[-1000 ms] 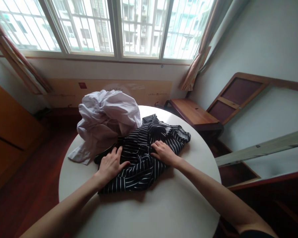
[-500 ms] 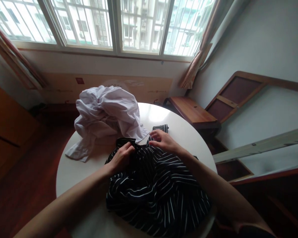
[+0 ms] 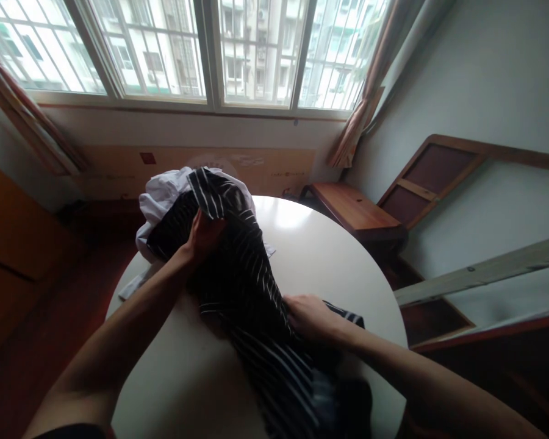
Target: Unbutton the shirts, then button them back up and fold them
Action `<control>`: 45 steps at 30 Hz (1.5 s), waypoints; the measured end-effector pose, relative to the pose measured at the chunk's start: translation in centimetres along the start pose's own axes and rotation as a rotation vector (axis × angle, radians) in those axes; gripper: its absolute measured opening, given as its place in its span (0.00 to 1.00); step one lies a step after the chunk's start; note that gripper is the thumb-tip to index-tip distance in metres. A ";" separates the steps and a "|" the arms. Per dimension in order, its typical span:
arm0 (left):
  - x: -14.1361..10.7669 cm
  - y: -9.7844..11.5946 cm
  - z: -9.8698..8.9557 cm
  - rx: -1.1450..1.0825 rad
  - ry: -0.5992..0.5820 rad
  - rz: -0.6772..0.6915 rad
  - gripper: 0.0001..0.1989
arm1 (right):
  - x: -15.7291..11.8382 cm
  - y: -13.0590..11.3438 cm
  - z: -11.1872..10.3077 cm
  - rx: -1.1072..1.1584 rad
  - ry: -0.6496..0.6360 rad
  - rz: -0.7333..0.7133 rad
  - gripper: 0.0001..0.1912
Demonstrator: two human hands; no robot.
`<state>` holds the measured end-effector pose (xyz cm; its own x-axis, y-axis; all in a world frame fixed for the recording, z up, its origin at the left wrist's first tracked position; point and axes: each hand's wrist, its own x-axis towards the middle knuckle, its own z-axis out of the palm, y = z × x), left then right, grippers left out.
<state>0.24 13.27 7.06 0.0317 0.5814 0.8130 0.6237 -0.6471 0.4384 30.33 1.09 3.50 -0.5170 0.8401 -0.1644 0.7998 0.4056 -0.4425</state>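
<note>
A black shirt with white stripes stretches diagonally from the far left of the table toward its near right edge. My left hand is closed on its upper part, raised just below a striped band that looks like a collar or cuff. Lower down, my right hand is closed on the shirt's right side, its fingertips partly hidden in the cloth. Behind the raised part lies a crumpled white cloth garment, largely covered by the shirt. The shirt's lower end is blurred by motion.
Both garments are on a round white table. A wooden bench-like piece stands beyond it at the right, near a wood-framed panel by the wall. Barred windows and curtains line the far side.
My left hand has lifted the shirt's upper part forward and left, over the white garment. My right hand has moved nearer and right, closing on the shirt. The bunched shirt is now stretched out.
</note>
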 end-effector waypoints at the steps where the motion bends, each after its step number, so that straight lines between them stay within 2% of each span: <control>1: 0.4 0.8 0.9 0.031 -0.031 0.060 0.16 | 0.3 0.1 -0.7 0.129 0.056 0.026 0.14; 3: 0.0 2.7 2.8 0.072 -0.108 0.161 0.14 | 2.1 0.3 -2.4 0.467 0.194 0.061 0.21; 6: -2.2 5.4 5.2 0.049 -0.206 0.186 0.09 | 5.6 0.7 -4.2 0.883 0.330 -0.041 0.28; 8: -3.5 6.3 6.0 -0.002 -0.248 0.107 0.08 | 7.4 1.0 -4.6 0.966 0.407 -0.069 0.23; 11: -4.5 6.4 6.1 -0.074 -0.236 -0.068 0.15 | 8.7 2.0 -4.6 0.981 0.504 -0.052 0.16; 13: -4.8 6.1 5.9 -0.105 -0.289 -0.117 0.16 | 8.8 2.7 -4.8 0.971 0.505 -0.048 0.15; 16: -5.1 6.2 5.7 -0.144 -0.454 -0.140 0.18 | 8.6 3.4 -5.5 1.004 0.493 0.005 0.16; 18: -5.0 6.7 5.7 -0.202 -0.499 -0.190 0.20 | 8.4 3.3 -6.1 1.064 0.456 0.023 0.18; 20: -4.5 7.6 5.8 -0.258 -0.455 -0.247 0.19 | 8.2 3.0 -6.6 1.098 0.393 0.018 0.20; 23: -3.7 8.8 6.3 -0.272 -0.353 -0.278 0.11 | 8.1 2.4 -7.2 1.064 0.323 -0.044 0.19; 26: -3.0 9.2 7.1 -0.319 -0.283 -0.337 0.07 | 8.7 2.2 -7.9 0.971 0.341 -0.117 0.19; 29: -2.6 8.8 7.7 -0.536 -0.249 -0.585 0.10 | 10.1 3.0 -8.8 0.852 0.445 -0.143 0.20; 32: -2.1 8.1 8.0 -0.875 -0.386 -0.888 0.16 | 11.9 4.4 -9.9 0.657 0.571 -0.164 0.19; 33: -2.0 7.9 8.0 -0.965 -0.424 -0.954 0.17 | 12.4 4.9 -10.2 0.570 0.611 -0.151 0.18; 35: -1.8 7.6 8.3 -1.051 -0.393 -1.028 0.20 | 13.0 5.5 -10.8 0.376 0.664 -0.089 0.16; 38: -1.7 7.5 8.9 -0.968 -0.198 -1.040 0.17 | 12.7 4.9 -10.6 0.160 0.817 0.019 0.13; 40: -1.8 7.6 9.3 -0.871 -0.103 -0.994 0.14 | 11.8 3.5 -9.6 0.163 0.980 0.074 0.12; 41: -1.8 7.7 9.4 -0.830 -0.079 -0.956 0.12 | 11.2 2.6 -8.9 0.214 1.011 0.080 0.11; 42: -1.9 7.8 9.5 -0.794 -0.064 -0.911 0.11 | 10.6 1.7 -8.1 0.286 0.986 0.069 0.11; 45: -2.2 8.1 9.5 -0.691 -0.053 -0.769 0.09 | 9.3 -0.5 -6.0 0.489 0.768 -0.011 0.10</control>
<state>12.64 11.39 5.19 -0.1412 0.9675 0.2098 -0.0936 -0.2240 0.9701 26.96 10.89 7.44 -0.0383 0.9169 0.3972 0.4870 0.3642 -0.7938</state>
